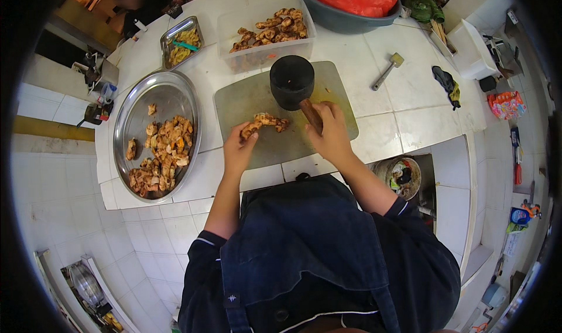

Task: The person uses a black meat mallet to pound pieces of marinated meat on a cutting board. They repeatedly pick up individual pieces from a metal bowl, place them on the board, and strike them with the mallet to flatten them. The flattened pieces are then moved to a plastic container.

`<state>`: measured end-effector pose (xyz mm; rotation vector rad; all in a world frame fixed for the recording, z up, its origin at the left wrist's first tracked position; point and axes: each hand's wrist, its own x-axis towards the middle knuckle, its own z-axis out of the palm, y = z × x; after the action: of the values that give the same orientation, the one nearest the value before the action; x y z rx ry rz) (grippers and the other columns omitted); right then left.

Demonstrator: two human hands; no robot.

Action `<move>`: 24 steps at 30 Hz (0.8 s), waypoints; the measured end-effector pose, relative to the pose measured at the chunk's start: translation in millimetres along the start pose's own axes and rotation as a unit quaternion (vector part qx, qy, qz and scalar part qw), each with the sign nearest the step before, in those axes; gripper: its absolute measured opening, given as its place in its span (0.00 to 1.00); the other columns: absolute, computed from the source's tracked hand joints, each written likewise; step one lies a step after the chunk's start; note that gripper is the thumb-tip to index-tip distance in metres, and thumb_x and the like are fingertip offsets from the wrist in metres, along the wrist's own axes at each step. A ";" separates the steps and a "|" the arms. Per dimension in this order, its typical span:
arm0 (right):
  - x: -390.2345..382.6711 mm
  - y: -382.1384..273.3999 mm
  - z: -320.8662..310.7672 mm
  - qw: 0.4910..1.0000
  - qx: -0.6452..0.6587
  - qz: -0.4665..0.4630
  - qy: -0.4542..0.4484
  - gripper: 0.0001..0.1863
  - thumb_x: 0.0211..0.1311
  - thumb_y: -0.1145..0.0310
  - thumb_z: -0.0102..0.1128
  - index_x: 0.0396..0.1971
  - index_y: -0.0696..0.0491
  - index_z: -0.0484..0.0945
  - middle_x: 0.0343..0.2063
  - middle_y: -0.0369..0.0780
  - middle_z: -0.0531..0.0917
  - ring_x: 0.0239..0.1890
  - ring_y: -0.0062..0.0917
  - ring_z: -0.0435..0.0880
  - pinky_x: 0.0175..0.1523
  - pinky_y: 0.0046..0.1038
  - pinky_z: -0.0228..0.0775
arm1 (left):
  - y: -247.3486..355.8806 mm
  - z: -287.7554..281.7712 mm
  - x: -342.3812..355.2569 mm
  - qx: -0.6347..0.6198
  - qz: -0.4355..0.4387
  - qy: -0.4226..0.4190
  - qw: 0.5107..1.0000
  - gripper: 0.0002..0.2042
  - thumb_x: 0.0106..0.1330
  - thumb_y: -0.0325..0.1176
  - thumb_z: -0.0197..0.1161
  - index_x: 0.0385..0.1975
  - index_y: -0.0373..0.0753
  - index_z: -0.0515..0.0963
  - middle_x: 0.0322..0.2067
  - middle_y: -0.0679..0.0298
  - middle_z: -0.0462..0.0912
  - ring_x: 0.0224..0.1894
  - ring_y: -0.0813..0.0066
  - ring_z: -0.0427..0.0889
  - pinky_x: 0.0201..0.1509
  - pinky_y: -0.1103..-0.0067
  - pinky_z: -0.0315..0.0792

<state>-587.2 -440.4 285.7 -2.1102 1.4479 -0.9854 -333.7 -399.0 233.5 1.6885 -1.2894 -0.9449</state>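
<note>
While my left hand (239,148) grips the left end of a browned meat piece (269,121) lying near the middle of the grey board (269,152), my right hand (332,135) is wrapped around a brown wooden handle (310,115), aimed at eleven o'clock! Right beyond its tip sits a black thing (293,78); whether they're joined, I can't tell. Round the bench (433,125): from the board, nine o'clock, an oval steel tray (134,98) loaded with chopped pieces (175,135); twelve, a clear tub (241,63) of browned lumps (284,28); two, a mallet (387,71).

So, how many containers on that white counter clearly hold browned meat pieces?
2: the oval metal tray at left, and the clear plastic box beyond the cutting board. Others could be hidden out of view.
</note>
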 end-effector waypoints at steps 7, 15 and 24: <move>32.8 30.9 9.9 0.865 0.264 0.329 -0.271 0.25 0.58 0.69 0.63 0.53 0.59 0.66 0.36 0.46 0.79 0.27 0.31 0.83 0.28 0.32 0.75 | -10.7 27.5 5.2 0.205 0.139 0.056 0.967 0.20 0.54 0.38 0.71 0.45 0.35 0.81 0.39 0.53 0.80 0.44 0.54 0.78 0.50 0.68 0.72; 67.3 35.0 18.8 0.846 0.325 0.339 -0.253 0.18 0.64 0.59 0.61 0.42 0.59 0.72 0.24 0.36 0.74 0.17 0.18 0.73 0.19 0.25 0.69 | -6.4 28.8 -1.2 0.155 0.174 0.056 0.971 0.24 0.59 0.37 0.68 0.54 0.35 0.75 0.43 0.52 0.78 0.51 0.52 0.75 0.57 0.67 0.70; 74.7 -91.0 -61.1 0.846 0.473 0.231 -0.083 0.21 0.69 0.51 0.53 0.36 0.57 0.70 0.19 0.36 0.73 0.13 0.18 0.70 0.18 0.23 0.67 | -54.4 -69.4 -137.5 -0.009 -0.131 -0.168 0.977 0.15 0.64 0.36 0.65 0.47 0.37 0.79 0.28 0.62 0.82 0.30 0.77 0.77 0.38 0.80 0.72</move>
<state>-557.7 -470.1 411.6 -1.0327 0.9758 -0.9873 -278.3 -245.6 225.1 1.7652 -1.2837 -1.4443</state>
